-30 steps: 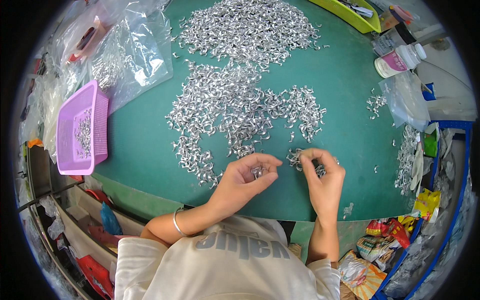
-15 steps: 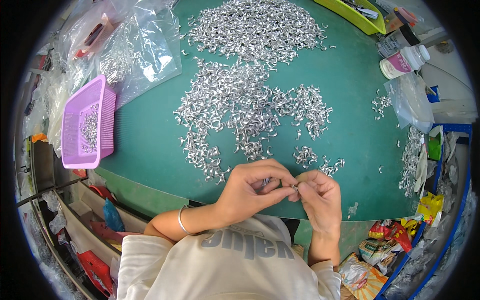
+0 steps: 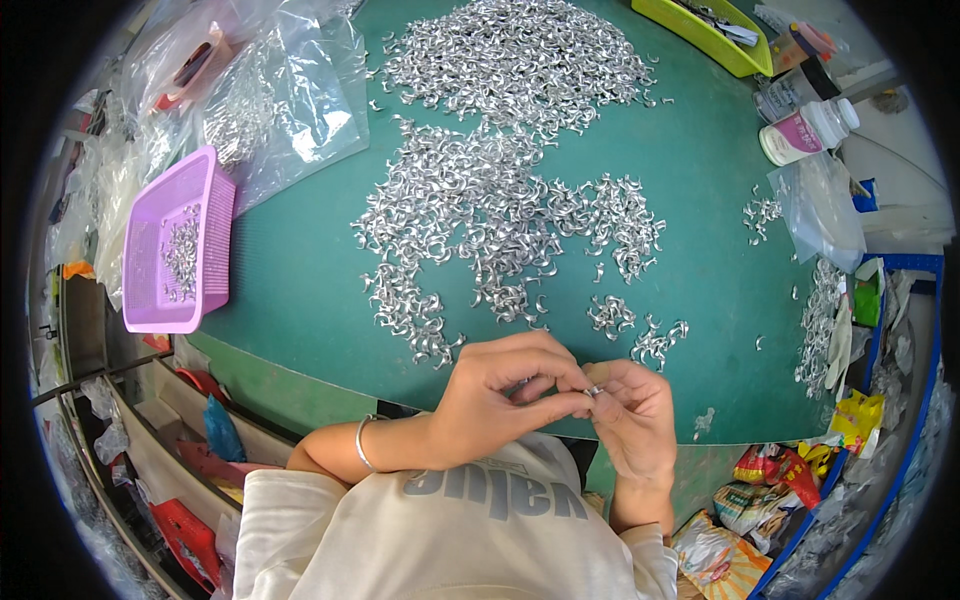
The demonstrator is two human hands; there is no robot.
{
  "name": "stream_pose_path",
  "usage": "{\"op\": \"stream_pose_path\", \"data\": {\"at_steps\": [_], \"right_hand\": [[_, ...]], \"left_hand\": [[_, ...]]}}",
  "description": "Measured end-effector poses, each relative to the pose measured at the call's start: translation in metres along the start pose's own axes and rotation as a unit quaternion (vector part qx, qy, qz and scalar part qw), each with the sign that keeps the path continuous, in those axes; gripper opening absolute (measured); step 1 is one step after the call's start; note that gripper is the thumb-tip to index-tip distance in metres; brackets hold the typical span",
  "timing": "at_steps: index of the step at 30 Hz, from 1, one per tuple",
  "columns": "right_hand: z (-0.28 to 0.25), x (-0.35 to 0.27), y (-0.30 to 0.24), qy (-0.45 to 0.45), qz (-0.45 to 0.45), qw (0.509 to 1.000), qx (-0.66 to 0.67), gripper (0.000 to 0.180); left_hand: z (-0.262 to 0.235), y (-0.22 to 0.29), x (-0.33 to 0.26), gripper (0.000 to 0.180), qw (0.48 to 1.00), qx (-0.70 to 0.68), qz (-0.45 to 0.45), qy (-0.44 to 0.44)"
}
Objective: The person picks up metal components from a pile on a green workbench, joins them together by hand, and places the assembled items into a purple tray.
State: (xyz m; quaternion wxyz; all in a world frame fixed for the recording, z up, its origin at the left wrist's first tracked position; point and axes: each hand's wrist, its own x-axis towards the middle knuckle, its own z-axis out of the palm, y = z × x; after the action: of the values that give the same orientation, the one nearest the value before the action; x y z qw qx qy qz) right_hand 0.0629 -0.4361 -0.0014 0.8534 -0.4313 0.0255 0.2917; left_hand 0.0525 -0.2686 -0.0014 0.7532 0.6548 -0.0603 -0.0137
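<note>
My left hand (image 3: 510, 395) and my right hand (image 3: 636, 418) meet near the table's front edge. Between their fingertips is a small silver metal piece (image 3: 594, 391), pinched from both sides and mostly covered by the fingers. A shiny bit also shows inside the curl of my left fingers, too hidden to make out. Just beyond the hands, many small curved silver metal pieces (image 3: 460, 200) lie in a loose spread on the green table (image 3: 700, 270). A larger heap of the same pieces (image 3: 520, 60) is behind it.
A purple plastic basket (image 3: 215, 235) with some metal pieces stands at the left, beside clear plastic bags (image 3: 300, 90). At the far right are a yellow-green tray (image 3: 700, 35) and a white bottle (image 3: 805, 130). More metal pieces (image 3: 820, 330) line the right edge.
The fingers have shifted slightly around the small metal piece, and a bit more of it shows. My right hand has tilted a little; both hands stay together.
</note>
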Motion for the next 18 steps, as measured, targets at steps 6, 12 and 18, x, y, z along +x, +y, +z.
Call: {"op": "stream_pose_path", "data": {"at_steps": [6, 12, 18], "right_hand": [[-0.0015, 0.0010, 0.0035, -0.020, 0.005, 1.000, 0.017, 0.018], [-0.0002, 0.0001, 0.0061, -0.018, -0.011, 1.000, -0.003, 0.015], [0.0069, 0.0008, 0.0021, -0.024, -0.015, 1.000, -0.006, 0.015]], "left_hand": [[-0.0004, 0.0047, -0.0008, 0.016, 1.000, 0.004, 0.004, -0.004], [-0.0021, 0.0081, -0.0015, 0.018, 1.000, 0.013, 0.021, -0.013], [-0.0014, 0.0100, -0.0031, 0.017, 1.000, 0.010, 0.021, -0.007]]}}
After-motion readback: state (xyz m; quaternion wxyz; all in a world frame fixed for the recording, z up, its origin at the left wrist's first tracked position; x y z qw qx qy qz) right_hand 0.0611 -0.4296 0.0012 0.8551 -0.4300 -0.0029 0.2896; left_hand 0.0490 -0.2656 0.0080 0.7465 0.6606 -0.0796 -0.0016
